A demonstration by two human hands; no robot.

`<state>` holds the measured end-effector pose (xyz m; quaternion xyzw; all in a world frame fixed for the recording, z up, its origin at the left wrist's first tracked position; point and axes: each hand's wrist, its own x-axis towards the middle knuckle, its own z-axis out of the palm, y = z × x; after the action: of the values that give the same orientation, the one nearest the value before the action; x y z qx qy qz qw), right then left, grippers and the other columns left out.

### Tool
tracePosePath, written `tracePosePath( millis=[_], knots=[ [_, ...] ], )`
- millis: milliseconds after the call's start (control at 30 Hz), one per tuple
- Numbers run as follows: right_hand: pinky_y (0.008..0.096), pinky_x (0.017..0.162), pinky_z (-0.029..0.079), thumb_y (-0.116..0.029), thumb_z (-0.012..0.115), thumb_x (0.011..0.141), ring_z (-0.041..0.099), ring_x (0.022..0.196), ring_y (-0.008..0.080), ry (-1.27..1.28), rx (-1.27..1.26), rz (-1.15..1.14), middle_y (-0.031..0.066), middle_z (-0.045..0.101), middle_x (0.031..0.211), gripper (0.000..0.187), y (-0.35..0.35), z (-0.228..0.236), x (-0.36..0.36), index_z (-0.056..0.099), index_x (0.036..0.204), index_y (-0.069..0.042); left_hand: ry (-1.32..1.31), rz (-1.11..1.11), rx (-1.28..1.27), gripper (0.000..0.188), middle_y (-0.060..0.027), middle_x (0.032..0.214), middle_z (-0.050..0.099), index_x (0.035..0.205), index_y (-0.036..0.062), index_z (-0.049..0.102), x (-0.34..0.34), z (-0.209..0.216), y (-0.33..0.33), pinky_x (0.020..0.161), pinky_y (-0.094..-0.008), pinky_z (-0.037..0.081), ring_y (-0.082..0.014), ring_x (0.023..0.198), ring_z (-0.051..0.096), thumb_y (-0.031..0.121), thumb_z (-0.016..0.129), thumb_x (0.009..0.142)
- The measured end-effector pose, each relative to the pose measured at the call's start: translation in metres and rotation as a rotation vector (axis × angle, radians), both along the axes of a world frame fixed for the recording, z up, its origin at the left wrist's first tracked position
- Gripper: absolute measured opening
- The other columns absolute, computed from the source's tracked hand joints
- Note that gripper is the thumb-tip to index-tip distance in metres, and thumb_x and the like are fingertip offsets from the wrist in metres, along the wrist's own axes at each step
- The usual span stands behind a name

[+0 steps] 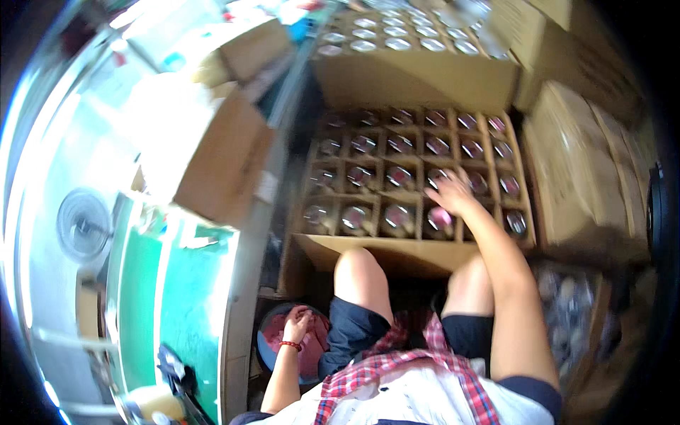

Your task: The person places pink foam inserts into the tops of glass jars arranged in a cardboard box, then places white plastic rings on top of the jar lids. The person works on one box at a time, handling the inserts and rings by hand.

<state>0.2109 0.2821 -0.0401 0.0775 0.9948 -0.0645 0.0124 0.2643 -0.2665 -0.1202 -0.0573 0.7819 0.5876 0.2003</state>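
Note:
In front of my knees stands an open cardboard box (397, 249) split by dividers into cells. Upright clear glass vessels (398, 216) fill the cells, several of them showing pink inside. My right hand (453, 193) is stretched over the near right part of the box, fingers apart, at the rim of a glass vessel (438, 177). Bright pink shows in the vessel (440, 218) just below that hand. Low on my left, my left hand (297, 326) is over a blue bucket (265, 351) of flat pink pieces (312, 354). Its fingers are bent together; what they hold is too small to make out.
Behind the box is another carton of glass vessels (397, 44). Closed cartons (574, 163) stack up on the right, above a box of clear wrapped items (567, 312). At left are a green-topped table (191, 319), an open carton (225, 159) and a fan (83, 225).

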Motion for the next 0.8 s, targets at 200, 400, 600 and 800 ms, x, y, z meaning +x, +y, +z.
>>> tracePosePath(
  millis=[200, 400, 600, 800],
  knots=[
    [0.0474, 0.095, 0.035, -0.038, 0.058, 0.086, 0.047, 0.111, 0.0342, 0.419, -0.047, 0.061, 0.0192, 0.052, 0.119, 0.051, -0.056, 0.003, 0.047, 0.054, 0.117, 0.002, 0.517, 0.009, -0.163, 0.015, -0.0062, 0.086, 0.065, 0.100, 0.0005, 0.060, -0.027, 0.079, 0.014, 0.066, -0.0244, 0.050, -0.0116, 0.075, 0.062, 0.005, 0.061, 0.087],
    [0.0446, 0.085, 0.035, -0.014, 0.058, 0.075, 0.051, 0.096, 0.0292, 0.189, 0.147, 0.197, 0.0095, 0.062, 0.092, 0.015, -0.046, -0.012, 0.077, 0.068, 0.080, -0.005, 1.391, 0.266, -0.456, 0.023, -0.0102, 0.092, 0.063, 0.102, 0.0041, 0.060, -0.114, 0.282, 0.030, 0.071, -0.0307, 0.048, -0.0206, 0.079, 0.060, 0.003, 0.066, 0.080],
    [0.0450, 0.092, 0.033, -0.012, 0.059, 0.072, 0.053, 0.098, 0.0290, 0.216, 0.040, 0.200, 0.0096, 0.064, 0.094, 0.017, -0.060, 0.006, 0.075, 0.067, 0.086, -0.006, 1.160, 0.064, -0.783, 0.032, -0.0172, 0.112, 0.062, 0.104, -0.0007, 0.064, -0.255, 0.399, -0.030, 0.088, -0.0355, 0.047, -0.0316, 0.104, 0.059, 0.022, 0.064, 0.082],
    [0.0424, 0.081, 0.049, -0.004, 0.061, 0.073, 0.059, 0.093, 0.0335, 0.505, -0.389, 0.136, 0.0129, 0.064, 0.103, 0.019, -0.073, 0.006, 0.098, 0.066, 0.091, -0.003, 0.488, -0.396, -1.464, 0.092, -0.0194, 0.114, 0.063, 0.112, -0.0021, 0.062, -0.388, 0.374, -0.038, 0.093, -0.0367, 0.045, -0.0309, 0.105, 0.060, 0.075, 0.062, 0.063]
  ],
)
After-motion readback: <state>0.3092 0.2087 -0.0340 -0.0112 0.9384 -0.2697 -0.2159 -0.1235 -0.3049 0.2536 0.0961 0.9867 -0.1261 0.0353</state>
